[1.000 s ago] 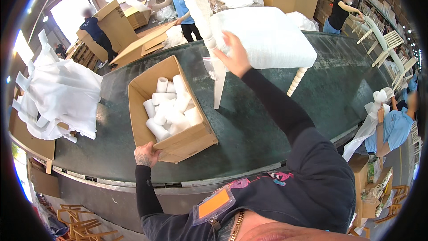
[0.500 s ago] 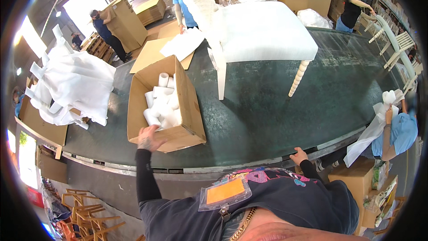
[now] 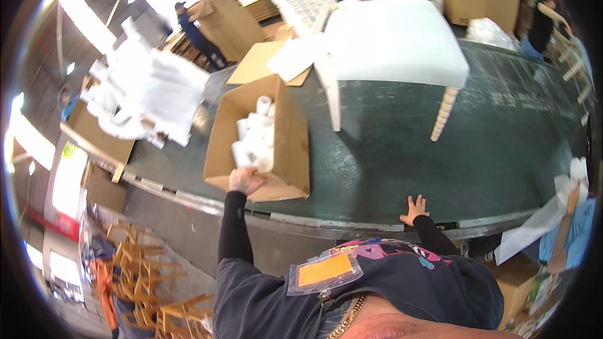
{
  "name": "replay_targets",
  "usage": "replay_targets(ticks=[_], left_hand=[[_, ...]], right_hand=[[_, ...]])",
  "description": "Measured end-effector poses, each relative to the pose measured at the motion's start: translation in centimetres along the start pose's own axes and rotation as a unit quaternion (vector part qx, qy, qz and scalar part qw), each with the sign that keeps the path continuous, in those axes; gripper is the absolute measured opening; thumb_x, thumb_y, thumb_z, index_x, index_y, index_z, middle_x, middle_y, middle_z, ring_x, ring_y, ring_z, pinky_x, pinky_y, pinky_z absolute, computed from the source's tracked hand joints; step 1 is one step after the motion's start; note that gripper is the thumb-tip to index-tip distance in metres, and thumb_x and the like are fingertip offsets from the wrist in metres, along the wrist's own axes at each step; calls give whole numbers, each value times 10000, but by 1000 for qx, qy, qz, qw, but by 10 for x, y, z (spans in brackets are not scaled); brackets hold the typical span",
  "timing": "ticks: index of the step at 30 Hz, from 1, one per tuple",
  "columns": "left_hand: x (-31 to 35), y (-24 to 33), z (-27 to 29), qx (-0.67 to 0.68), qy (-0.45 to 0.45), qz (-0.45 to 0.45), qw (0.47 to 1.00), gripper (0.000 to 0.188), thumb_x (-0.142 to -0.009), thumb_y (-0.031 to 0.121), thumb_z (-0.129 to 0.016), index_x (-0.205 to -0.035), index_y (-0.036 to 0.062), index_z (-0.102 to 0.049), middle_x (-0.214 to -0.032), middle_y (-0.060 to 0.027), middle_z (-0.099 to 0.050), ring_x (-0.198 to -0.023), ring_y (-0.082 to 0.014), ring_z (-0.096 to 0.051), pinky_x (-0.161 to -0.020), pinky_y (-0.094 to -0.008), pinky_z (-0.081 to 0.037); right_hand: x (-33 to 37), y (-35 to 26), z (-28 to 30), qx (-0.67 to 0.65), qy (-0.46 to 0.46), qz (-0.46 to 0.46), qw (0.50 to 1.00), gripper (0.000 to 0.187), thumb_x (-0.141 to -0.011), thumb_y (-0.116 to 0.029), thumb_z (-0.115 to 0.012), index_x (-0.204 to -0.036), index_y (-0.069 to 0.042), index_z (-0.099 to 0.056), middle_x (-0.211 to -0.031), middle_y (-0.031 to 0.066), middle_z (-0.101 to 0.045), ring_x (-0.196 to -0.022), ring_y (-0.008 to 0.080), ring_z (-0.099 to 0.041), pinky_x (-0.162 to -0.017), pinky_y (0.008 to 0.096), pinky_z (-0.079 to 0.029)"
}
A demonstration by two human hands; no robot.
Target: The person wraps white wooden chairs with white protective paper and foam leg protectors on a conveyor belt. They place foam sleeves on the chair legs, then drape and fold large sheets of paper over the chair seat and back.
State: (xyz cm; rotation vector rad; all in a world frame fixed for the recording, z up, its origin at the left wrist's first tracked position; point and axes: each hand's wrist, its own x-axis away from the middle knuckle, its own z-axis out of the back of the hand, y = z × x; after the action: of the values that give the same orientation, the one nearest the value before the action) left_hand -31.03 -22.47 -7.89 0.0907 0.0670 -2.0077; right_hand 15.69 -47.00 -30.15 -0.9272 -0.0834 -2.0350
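Note:
My left hand [image 3: 247,181] is at the near rim of an open cardboard box [image 3: 292,144], its fingers hooked over the edge and the thumb against the outer side. Inside the box lie several white foam rolls [image 3: 256,129]. My right hand [image 3: 414,209] is held over the near edge of the dark green work surface [image 3: 377,169], fingers spread and holding nothing. Beyond the box stands a white upholstered chair [image 3: 396,41] with a turned front leg; its back runs out of the top of the view.
To the left is a piece of furniture draped in white wrap [image 3: 151,81]. Flat cardboard with a white sheet [image 3: 292,56] lies behind the box. Wooden frames [image 3: 144,270] stand on the floor at lower left. Co-workers are at far left and right, one near white wrapping [image 3: 534,229].
My left hand has closed over the box's rim. My right hand has stretched forward and its fingers have spread. The view has turned, shifting the scene rightward.

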Motion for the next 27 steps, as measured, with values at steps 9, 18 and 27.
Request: replay_targets(ticks=[9,18,27], left_hand=[[-47,-2,16,-60,-186,-22,981,645,-622,706,-728,-866,109,-753,-857,-129,-720,-866,-297,-688,-797,-414,-531],[-79,-69,-2,17,-66,-33,997,575,-629,639,-768,-803,93,-723,-816,-141,-707,-849,-304,-682,-773,-422,-529],[-54,-112,-19,35,-14,-105,994,535,-647,605,-763,-772,88,-704,-716,-130,-682,-753,-308,-683,-704,-425,-534]], right_hand=[[-17,12,-4,98,-41,2,994,1081,-763,-516,-737,-1575,-234,-82,-1629,174,48,-1501,364,-61,-1124,576,-309],[-15,-23,-19,28,6,-94,995,1046,-735,-507,-717,-1567,-203,-161,-1605,241,-91,-1433,493,-208,-1140,516,-309],[11,-57,-72,28,31,-111,993,1035,-760,-525,-699,-1567,-174,-154,-1596,268,-97,-1430,507,-198,-1172,490,-248]])
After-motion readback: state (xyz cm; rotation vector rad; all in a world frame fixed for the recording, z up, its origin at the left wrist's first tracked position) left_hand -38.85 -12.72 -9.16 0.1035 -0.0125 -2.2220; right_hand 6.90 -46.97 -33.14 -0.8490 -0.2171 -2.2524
